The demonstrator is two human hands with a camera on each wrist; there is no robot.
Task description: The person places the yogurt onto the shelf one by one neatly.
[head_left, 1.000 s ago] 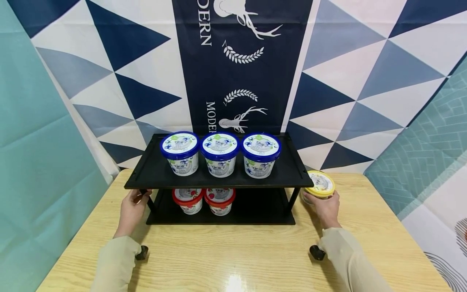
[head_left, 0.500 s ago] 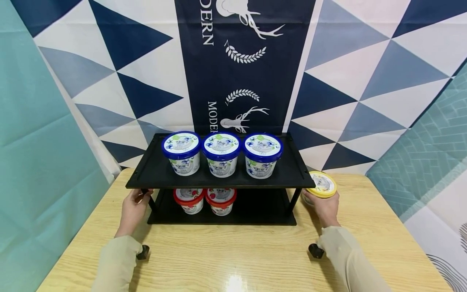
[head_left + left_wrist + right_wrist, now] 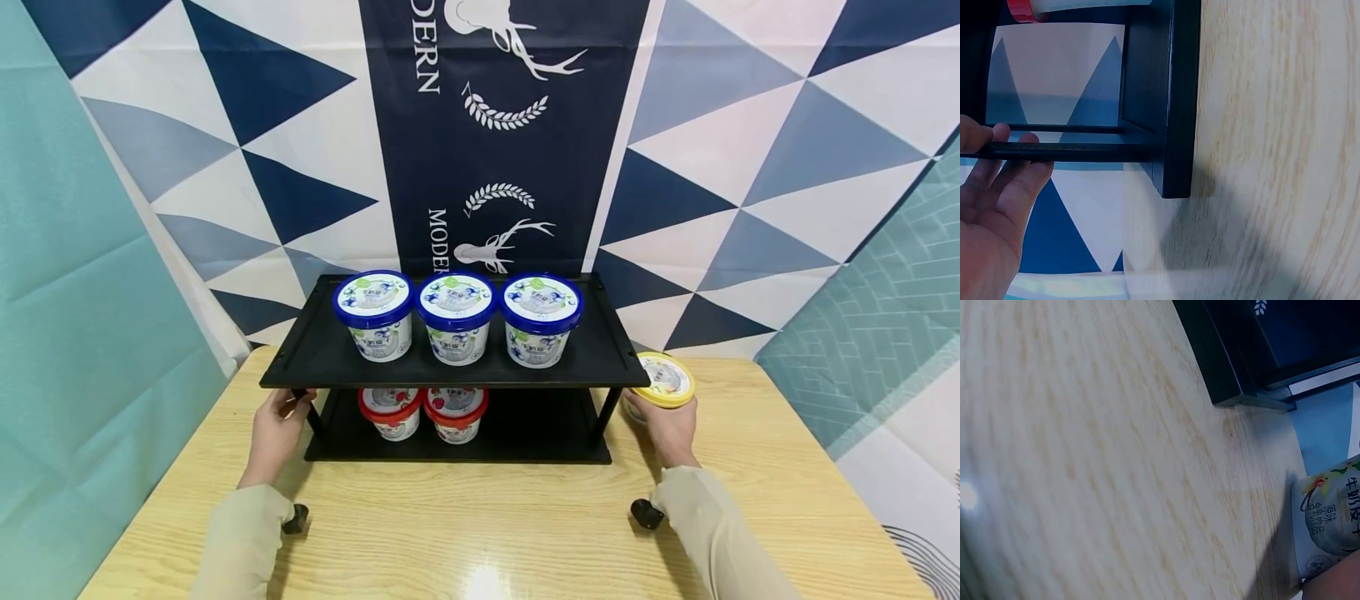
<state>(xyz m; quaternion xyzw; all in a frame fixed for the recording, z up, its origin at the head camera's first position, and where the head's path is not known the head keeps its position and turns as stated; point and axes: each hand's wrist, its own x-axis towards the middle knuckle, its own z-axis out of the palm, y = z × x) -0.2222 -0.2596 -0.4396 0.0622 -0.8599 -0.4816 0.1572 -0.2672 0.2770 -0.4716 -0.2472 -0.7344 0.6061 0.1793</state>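
Note:
A black two-tier rack (image 3: 457,379) stands on the table. My left hand (image 3: 275,429) grips its front left post, thumb and fingers on either side of the bar (image 3: 1085,152) in the left wrist view. To the right of the rack, my right hand (image 3: 670,427) holds a yellow-lidded tub (image 3: 666,379) by its near side; the right wrist view shows the tub's printed wall (image 3: 1329,515) upright on the wood. Three blue-lidded tubs (image 3: 455,321) stand in a row on the upper shelf. Two red-lidded tubs (image 3: 390,412) are on the lower shelf, partly hidden under the upper one.
The light wooden table (image 3: 457,525) extends in front of the rack. Behind it hangs a patterned cloth (image 3: 510,150), with a teal cloth (image 3: 97,333) along the left side. A black wrist device (image 3: 647,514) sits at each cuff.
The whole scene shifts slightly right in the head view. Both hands keep their holds, and the tubs and rack stay as they were.

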